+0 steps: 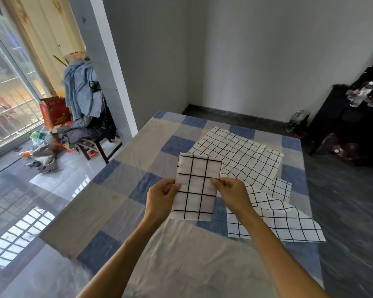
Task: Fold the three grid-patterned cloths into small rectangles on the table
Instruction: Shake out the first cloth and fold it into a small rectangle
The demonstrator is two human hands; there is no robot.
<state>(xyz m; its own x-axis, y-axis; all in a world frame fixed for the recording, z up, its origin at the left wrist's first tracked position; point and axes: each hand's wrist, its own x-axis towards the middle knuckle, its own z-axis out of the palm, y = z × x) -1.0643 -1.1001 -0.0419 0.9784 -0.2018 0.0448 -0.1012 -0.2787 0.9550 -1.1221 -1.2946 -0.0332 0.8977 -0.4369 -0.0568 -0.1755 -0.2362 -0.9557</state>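
The folded cloth (pixel 197 186), already a small rectangle, is pinched at its side edges by the left hand (pixel 162 196) and right hand (pixel 233 191) over the worktop (pixel 138 151), while the far cloth (pixel 241 151) and near cloth (pixel 284 218) lie spread beside it, so about two-thirds seems left

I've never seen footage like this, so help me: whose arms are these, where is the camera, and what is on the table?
No machine: a person wears a wide-angle camera on the head, looking down at their own arms; the only view. The left hand and the right hand each pinch a side edge of a folded grid cloth. Below is the table, under a blue-and-grey checked cover. Two unfolded grid cloths lie on it to the right: the far cloth and the near cloth.
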